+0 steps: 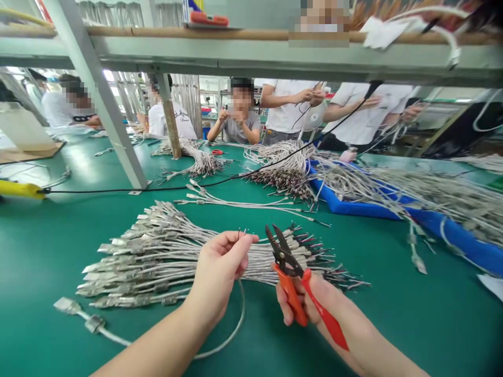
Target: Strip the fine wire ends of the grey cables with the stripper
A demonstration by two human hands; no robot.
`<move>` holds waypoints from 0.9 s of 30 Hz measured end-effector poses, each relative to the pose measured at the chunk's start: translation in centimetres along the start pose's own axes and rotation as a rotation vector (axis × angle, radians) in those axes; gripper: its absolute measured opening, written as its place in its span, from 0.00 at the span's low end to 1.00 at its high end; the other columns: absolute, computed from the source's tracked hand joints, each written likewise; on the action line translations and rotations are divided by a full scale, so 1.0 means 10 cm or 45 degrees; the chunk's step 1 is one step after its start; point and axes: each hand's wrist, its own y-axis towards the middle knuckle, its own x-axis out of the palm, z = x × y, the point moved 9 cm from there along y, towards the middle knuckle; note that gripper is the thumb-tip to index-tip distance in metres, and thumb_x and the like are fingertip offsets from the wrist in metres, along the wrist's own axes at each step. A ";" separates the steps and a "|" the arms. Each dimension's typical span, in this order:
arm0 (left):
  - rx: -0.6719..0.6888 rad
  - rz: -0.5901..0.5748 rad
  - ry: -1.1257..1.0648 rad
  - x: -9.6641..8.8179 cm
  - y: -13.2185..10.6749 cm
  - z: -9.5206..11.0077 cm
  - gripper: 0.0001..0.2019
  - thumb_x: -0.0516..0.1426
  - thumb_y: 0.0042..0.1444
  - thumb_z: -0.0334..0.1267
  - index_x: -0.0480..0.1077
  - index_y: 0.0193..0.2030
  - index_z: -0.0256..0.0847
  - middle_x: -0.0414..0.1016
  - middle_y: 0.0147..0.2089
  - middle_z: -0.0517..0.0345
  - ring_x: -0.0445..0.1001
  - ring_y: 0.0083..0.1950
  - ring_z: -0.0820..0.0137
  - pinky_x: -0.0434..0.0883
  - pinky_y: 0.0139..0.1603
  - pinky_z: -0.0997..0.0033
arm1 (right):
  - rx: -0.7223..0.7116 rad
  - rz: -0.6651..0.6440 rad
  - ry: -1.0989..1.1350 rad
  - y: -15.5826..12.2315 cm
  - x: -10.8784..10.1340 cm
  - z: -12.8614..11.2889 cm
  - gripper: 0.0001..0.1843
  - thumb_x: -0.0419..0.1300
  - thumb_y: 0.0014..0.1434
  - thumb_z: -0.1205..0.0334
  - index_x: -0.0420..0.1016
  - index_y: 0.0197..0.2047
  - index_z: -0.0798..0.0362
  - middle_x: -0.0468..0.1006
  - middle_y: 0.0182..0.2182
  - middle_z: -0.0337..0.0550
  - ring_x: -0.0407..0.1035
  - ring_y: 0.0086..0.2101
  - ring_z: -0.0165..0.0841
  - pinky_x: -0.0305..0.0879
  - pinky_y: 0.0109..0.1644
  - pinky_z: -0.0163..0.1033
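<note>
My left hand pinches the wire end of a grey cable, its thin bare leads poking up past the fingertips. The cable loops down under my wrist to a connector plug and a ferrite-like block at the lower left. In my right hand is a wire stripper with red-orange handles. Its dark jaws stand slightly apart, just right of the left fingertips, with nothing visible between them. Behind both hands lies a bundle of similar cables, plugs to the left, stripped-looking ends to the right.
Some loose cables lie beyond the bundle. Cable piles and a blue tray full of cables stand farther back and right. A metal post and black cord cross the green table. Several people work opposite.
</note>
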 end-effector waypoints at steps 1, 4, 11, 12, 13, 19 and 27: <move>-0.001 -0.003 -0.005 0.01 -0.01 0.00 0.12 0.66 0.51 0.44 0.73 0.30 0.36 0.64 0.19 0.64 0.54 0.19 0.81 0.52 0.19 0.81 | 0.037 -0.017 -0.022 -0.01 0.02 0.03 0.25 0.48 0.65 0.40 0.74 0.43 0.51 0.73 0.36 0.49 0.67 0.35 0.43 0.64 0.41 0.47; 0.003 -0.010 0.008 0.04 -0.04 0.01 0.12 0.65 0.51 0.43 0.72 0.29 0.37 0.65 0.17 0.64 0.56 0.19 0.80 0.53 0.19 0.81 | 0.140 -0.058 0.004 -0.03 0.05 0.13 0.26 0.51 0.62 0.37 0.75 0.45 0.50 0.75 0.40 0.52 0.68 0.41 0.47 0.64 0.46 0.50; 0.064 0.006 0.106 0.03 -0.07 0.04 0.09 0.64 0.49 0.38 0.72 0.27 0.35 0.71 0.19 0.60 0.58 0.18 0.81 0.53 0.19 0.81 | 0.232 0.071 0.116 -0.07 -0.07 0.33 0.29 0.60 0.58 0.38 0.72 0.57 0.45 0.75 0.49 0.50 0.66 0.50 0.48 0.58 0.59 0.53; 0.067 0.011 0.111 0.02 -0.07 0.04 0.09 0.64 0.49 0.38 0.72 0.27 0.35 0.72 0.20 0.59 0.57 0.17 0.82 0.53 0.19 0.80 | 0.221 0.084 0.094 -0.07 -0.07 0.33 0.28 0.59 0.59 0.38 0.72 0.56 0.45 0.75 0.48 0.50 0.66 0.48 0.47 0.59 0.57 0.52; 0.071 0.016 0.114 0.02 -0.07 0.05 0.08 0.64 0.49 0.38 0.72 0.26 0.35 0.73 0.21 0.59 0.56 0.17 0.83 0.53 0.19 0.80 | 0.198 0.089 0.055 -0.06 -0.06 0.32 0.27 0.57 0.61 0.38 0.73 0.54 0.46 0.76 0.46 0.50 0.67 0.45 0.46 0.61 0.54 0.51; 0.067 0.039 0.111 0.02 -0.06 0.04 0.07 0.64 0.49 0.34 0.71 0.25 0.35 0.75 0.22 0.57 0.57 0.17 0.82 0.54 0.18 0.81 | 0.061 0.081 -0.224 -0.02 0.04 0.19 0.23 0.48 0.66 0.39 0.74 0.42 0.47 0.73 0.32 0.45 0.65 0.33 0.40 0.63 0.40 0.44; 0.052 0.056 0.109 0.02 -0.06 0.05 0.07 0.63 0.49 0.32 0.71 0.25 0.35 0.75 0.22 0.58 0.61 0.18 0.82 0.56 0.18 0.82 | 0.039 0.100 -0.322 -0.05 0.06 0.17 0.20 0.47 0.68 0.42 0.70 0.42 0.48 0.69 0.32 0.42 0.64 0.33 0.38 0.63 0.40 0.41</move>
